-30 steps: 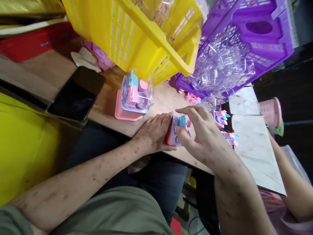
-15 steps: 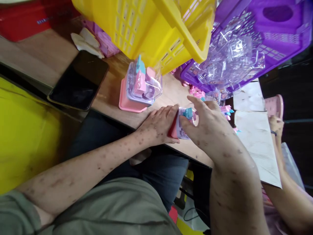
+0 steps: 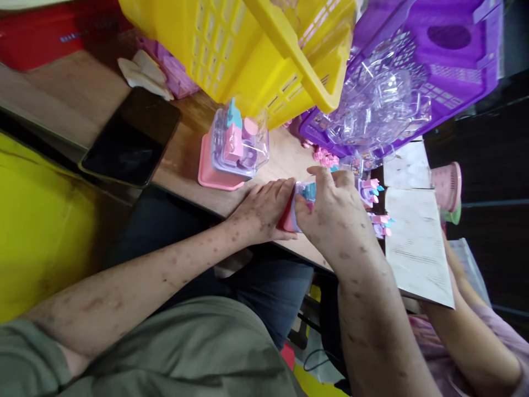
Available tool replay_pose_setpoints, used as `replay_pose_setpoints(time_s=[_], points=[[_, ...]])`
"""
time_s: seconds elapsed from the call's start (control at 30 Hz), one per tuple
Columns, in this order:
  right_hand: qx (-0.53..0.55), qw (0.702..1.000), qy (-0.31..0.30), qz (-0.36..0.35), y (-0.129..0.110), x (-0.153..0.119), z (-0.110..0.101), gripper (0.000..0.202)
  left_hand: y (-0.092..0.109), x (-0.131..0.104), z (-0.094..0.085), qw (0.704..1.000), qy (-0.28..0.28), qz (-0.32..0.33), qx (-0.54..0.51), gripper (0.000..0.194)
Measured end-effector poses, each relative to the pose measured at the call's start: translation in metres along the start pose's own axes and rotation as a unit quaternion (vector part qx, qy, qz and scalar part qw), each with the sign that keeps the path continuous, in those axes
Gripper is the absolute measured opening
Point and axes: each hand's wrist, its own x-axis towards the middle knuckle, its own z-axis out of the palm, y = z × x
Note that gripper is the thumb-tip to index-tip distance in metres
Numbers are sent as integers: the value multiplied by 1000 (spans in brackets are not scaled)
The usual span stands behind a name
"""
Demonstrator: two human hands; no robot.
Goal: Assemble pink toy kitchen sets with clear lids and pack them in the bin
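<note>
At the table's front edge, my left hand [image 3: 264,215] is wrapped round the pink base of a small toy box [image 3: 291,212]. My right hand [image 3: 333,207] lies over the box's clear top, its thumb and fingers bent around it, partly hiding the teal and pink pieces there. Left of my hands stands a second box [image 3: 233,149] with a pink base and a clear cover over pink, teal and purple parts. Small pink pieces [image 3: 326,156] lie beyond my right hand.
A yellow basket [image 3: 243,55] and a purple basket [image 3: 458,60] of clear covers stand behind. A dark phone [image 3: 132,135] lies left. At right are white cardboard [image 3: 417,242], more toy pieces [image 3: 382,220] and another person's arm [image 3: 475,325].
My right hand has closed in over the clear top of the box, covering more of it. The whole view has shifted slightly, and the other person's hand at the right is no longer visible.
</note>
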Motion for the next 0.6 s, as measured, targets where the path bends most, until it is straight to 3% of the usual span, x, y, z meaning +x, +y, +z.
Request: replay_pose_setpoints(time_s=[0.17,0.3,0.43,0.6], points=[[5,1000,-4,3,-1,-4,3,50,1,0,-2,1000,6,4,2,115],[66,996,-57,-18,23,1,-3,57,2,0,-4,1000,7,0,-2,121],[134,984,-114,4,47,24,-16,52,3,1,-3,1000,3,-5,-10,127],[130,981,-133,55,42,64,-11,51,6,2,-4,1000,-5,-27,-6,128]])
